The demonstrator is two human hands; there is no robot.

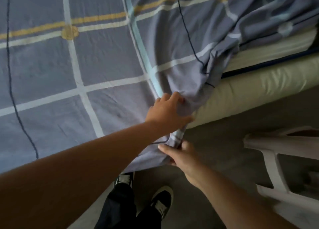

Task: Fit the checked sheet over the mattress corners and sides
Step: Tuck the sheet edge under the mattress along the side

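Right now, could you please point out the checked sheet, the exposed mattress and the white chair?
checked sheet [51, 70]: head view, flat top panel.
mattress [272, 53]: head view, uncovered white side.
white chair [269, 159]: head view, slanted leg.

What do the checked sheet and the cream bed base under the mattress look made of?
The checked sheet: soft matte woven cloth, likely cotton; it creases and bunches. The cream bed base: padded, probably faux leather; smooth with a soft sheen.

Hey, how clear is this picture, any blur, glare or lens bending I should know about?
Head view: dim and soft throughout, no glare; motion blur smears the left hand, the right hand and the white chair; the wide lens bows the straight stripes of the sheet into curves.
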